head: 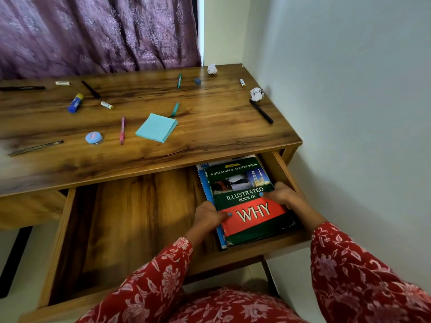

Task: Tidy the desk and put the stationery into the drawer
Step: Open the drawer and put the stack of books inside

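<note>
The wooden drawer [130,220] stands pulled out under the desk [210,127]. At its right end lies a stack of books, topped by a green and red book [247,201] with "WHY" on its cover. My left hand [210,215] grips the book's left edge, and my right hand [284,197] grips its right edge. On the desk lie a blue sticky-note pad [156,127], a pink pen [122,130], a teal pen [179,80], a black marker [261,111], a glue stick [75,103] and a round blue tin [94,138].
Two crumpled paper balls [256,93] sit near the desk's right rear corner. A white wall [349,113] closes in on the right, a purple curtain [93,31] hangs behind. The drawer's left part shows bare wood. More pens and small tubes lie at the far left.
</note>
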